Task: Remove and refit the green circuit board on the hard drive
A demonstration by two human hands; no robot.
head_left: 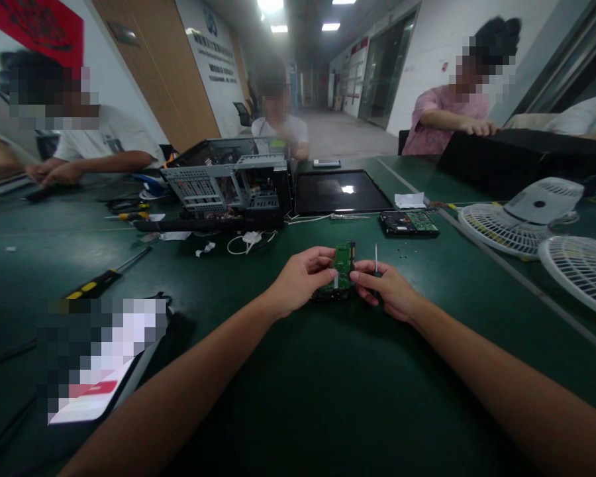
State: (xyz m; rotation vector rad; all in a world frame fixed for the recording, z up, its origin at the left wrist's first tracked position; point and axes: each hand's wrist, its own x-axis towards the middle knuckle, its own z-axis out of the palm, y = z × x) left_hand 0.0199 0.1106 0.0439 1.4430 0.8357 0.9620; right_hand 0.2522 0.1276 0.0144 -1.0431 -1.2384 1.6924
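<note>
A green circuit board (pixel 344 260) is held upright at the middle of the view, with a dark part along its lower edge. My left hand (pixel 308 278) grips its left side, thumb across the front. On the other side my right hand (pixel 385 288) touches the board's right edge with thumb and fingertips. It also holds a small screwdriver (pixel 376 260), shaft pointing up. Beyond the right hand lies a hard drive (pixel 409 224) with its green board facing up, and a few tiny screws (pixel 402 256) are scattered in front of it.
An open computer case (pixel 228 185) and a black panel (pixel 342 192) stand farther back on the green table (pixel 288 411). White fan grilles (pixel 501 228) are at right. A yellow-black screwdriver (pixel 94 283) and a lit phone (pixel 97 397) lie left. Several people sit around.
</note>
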